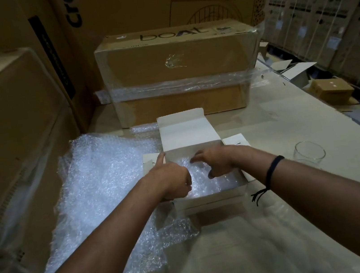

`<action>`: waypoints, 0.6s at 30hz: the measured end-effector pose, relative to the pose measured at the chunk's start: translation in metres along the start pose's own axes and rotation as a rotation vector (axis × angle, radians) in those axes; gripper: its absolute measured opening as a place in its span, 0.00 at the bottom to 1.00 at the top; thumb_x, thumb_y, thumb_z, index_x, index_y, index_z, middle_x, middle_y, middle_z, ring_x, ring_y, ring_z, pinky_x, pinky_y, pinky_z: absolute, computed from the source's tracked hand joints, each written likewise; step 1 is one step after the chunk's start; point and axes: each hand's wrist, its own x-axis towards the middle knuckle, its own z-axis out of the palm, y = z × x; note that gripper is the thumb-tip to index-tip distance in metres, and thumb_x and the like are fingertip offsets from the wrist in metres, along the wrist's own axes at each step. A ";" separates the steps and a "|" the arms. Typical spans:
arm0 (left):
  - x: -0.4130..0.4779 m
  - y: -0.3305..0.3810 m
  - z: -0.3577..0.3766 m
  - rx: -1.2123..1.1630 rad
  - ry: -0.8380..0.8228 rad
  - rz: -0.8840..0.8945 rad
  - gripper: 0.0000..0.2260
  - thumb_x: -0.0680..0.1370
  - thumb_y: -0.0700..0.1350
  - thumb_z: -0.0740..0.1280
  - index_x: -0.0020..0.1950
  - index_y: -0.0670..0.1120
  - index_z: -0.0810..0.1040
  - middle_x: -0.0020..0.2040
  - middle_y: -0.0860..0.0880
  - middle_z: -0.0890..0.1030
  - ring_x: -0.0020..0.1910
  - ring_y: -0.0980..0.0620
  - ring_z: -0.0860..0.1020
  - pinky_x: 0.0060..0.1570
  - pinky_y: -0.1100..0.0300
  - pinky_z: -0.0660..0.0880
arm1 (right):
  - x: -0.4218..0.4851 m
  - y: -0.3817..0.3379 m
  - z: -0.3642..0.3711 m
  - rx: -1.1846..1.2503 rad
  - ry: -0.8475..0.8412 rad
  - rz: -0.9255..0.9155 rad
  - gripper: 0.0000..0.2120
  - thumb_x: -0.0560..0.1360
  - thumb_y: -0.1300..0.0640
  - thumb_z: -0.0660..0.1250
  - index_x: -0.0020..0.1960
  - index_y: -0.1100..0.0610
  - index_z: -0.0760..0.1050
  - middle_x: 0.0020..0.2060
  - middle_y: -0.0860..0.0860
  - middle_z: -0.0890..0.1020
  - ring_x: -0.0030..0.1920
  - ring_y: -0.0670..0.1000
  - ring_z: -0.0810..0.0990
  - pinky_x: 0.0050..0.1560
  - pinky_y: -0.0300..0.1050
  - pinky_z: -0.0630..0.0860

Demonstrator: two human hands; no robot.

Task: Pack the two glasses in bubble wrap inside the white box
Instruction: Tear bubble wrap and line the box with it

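A small white box [210, 198] stands open on the table in front of me, its lid flap up at the back. Bubble wrap [207, 182] fills its inside. My left hand [171, 180] is at the box's left wall, fingers curled onto the wrap. My right hand [216, 161] reaches over the right side, its fingers pressing on the wrap inside. One clear glass [310, 156] stands upright on the table to the right of the box, untouched. A second glass is not visible; I cannot tell whether it is under the wrap.
A big loose sheet of bubble wrap [101, 184] lies left of the box and runs toward me. A taped brown carton [178, 70] stands just behind the box. Tall cartons [9, 139] wall the left side. Small boxes [332, 91] lie at the far right.
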 end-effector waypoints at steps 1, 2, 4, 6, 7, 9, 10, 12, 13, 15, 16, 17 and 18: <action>-0.001 0.001 0.002 -0.037 -0.006 0.000 0.16 0.81 0.53 0.55 0.48 0.50 0.82 0.48 0.50 0.82 0.54 0.51 0.76 0.73 0.37 0.39 | 0.003 -0.003 0.003 -0.009 -0.036 0.014 0.35 0.77 0.61 0.65 0.79 0.49 0.52 0.78 0.51 0.57 0.74 0.57 0.63 0.71 0.52 0.64; -0.002 0.002 0.004 -0.072 -0.018 0.003 0.19 0.81 0.54 0.52 0.43 0.48 0.80 0.44 0.48 0.81 0.51 0.51 0.75 0.73 0.38 0.39 | 0.007 -0.006 0.008 -0.024 -0.071 0.027 0.35 0.78 0.63 0.62 0.80 0.49 0.49 0.79 0.51 0.55 0.75 0.58 0.61 0.72 0.53 0.63; -0.004 0.004 0.013 -0.073 -0.046 0.015 0.26 0.81 0.59 0.48 0.44 0.47 0.81 0.46 0.44 0.82 0.55 0.49 0.75 0.73 0.39 0.36 | 0.015 -0.010 0.019 -0.083 -0.108 0.047 0.35 0.78 0.64 0.58 0.80 0.49 0.46 0.79 0.51 0.53 0.75 0.60 0.60 0.74 0.56 0.61; -0.005 0.003 0.023 -0.032 -0.073 0.026 0.36 0.79 0.67 0.42 0.50 0.47 0.84 0.51 0.44 0.83 0.63 0.48 0.73 0.73 0.40 0.35 | 0.018 -0.009 0.022 -0.121 -0.121 0.053 0.35 0.79 0.63 0.57 0.80 0.48 0.46 0.79 0.51 0.52 0.75 0.60 0.59 0.74 0.57 0.60; -0.006 0.002 0.026 -0.012 -0.062 0.038 0.40 0.77 0.71 0.40 0.53 0.48 0.84 0.52 0.44 0.83 0.65 0.48 0.73 0.72 0.40 0.35 | 0.016 -0.008 0.019 -0.095 -0.116 0.050 0.34 0.79 0.63 0.58 0.80 0.49 0.47 0.79 0.51 0.53 0.75 0.59 0.60 0.74 0.56 0.60; -0.008 0.000 0.026 -0.016 0.014 0.061 0.41 0.73 0.75 0.41 0.58 0.51 0.83 0.53 0.46 0.84 0.66 0.49 0.72 0.72 0.39 0.36 | 0.005 -0.005 0.008 -0.036 -0.045 0.055 0.33 0.79 0.60 0.62 0.79 0.51 0.52 0.78 0.51 0.59 0.75 0.56 0.63 0.73 0.52 0.62; -0.010 0.000 0.024 -0.029 0.062 0.066 0.40 0.72 0.76 0.43 0.60 0.52 0.82 0.52 0.47 0.84 0.66 0.49 0.72 0.72 0.39 0.38 | -0.002 -0.002 0.001 -0.058 0.027 0.054 0.31 0.78 0.57 0.65 0.78 0.51 0.57 0.75 0.51 0.64 0.73 0.55 0.66 0.71 0.51 0.64; -0.016 -0.001 0.020 -0.042 0.135 0.087 0.39 0.71 0.77 0.45 0.58 0.52 0.82 0.47 0.50 0.84 0.62 0.51 0.74 0.72 0.41 0.40 | -0.015 0.005 -0.007 -0.202 0.120 0.067 0.29 0.75 0.45 0.69 0.72 0.51 0.66 0.67 0.50 0.75 0.67 0.53 0.72 0.69 0.52 0.63; -0.018 -0.001 0.021 -0.035 0.144 0.103 0.40 0.71 0.77 0.44 0.54 0.51 0.83 0.44 0.51 0.83 0.59 0.51 0.75 0.73 0.41 0.41 | -0.021 0.007 -0.009 -0.294 0.091 0.086 0.30 0.72 0.40 0.70 0.69 0.51 0.69 0.64 0.50 0.77 0.66 0.53 0.73 0.70 0.55 0.59; -0.021 0.002 0.027 0.011 0.113 0.138 0.44 0.68 0.79 0.39 0.47 0.49 0.84 0.38 0.51 0.82 0.53 0.52 0.77 0.73 0.40 0.40 | -0.024 0.009 0.000 -0.410 -0.037 0.135 0.33 0.67 0.34 0.71 0.66 0.51 0.73 0.62 0.50 0.79 0.69 0.53 0.68 0.73 0.63 0.48; -0.020 0.004 0.031 0.038 0.093 0.146 0.47 0.67 0.79 0.38 0.46 0.47 0.84 0.37 0.50 0.82 0.52 0.51 0.77 0.73 0.39 0.39 | -0.022 0.010 0.009 -0.448 -0.071 0.145 0.31 0.67 0.35 0.71 0.64 0.51 0.74 0.61 0.51 0.79 0.70 0.54 0.66 0.72 0.67 0.44; -0.020 0.005 0.034 0.058 0.074 0.144 0.48 0.67 0.79 0.38 0.46 0.46 0.84 0.37 0.49 0.81 0.52 0.50 0.77 0.73 0.39 0.38 | -0.021 0.009 0.016 -0.470 -0.073 0.144 0.27 0.68 0.38 0.70 0.62 0.51 0.76 0.60 0.52 0.79 0.70 0.55 0.65 0.71 0.70 0.41; -0.019 0.007 0.037 0.073 0.059 0.137 0.47 0.67 0.79 0.39 0.47 0.46 0.84 0.37 0.47 0.81 0.53 0.48 0.77 0.73 0.38 0.38 | -0.019 0.008 0.022 -0.477 -0.060 0.143 0.22 0.70 0.43 0.69 0.61 0.52 0.77 0.59 0.53 0.80 0.70 0.56 0.66 0.71 0.71 0.39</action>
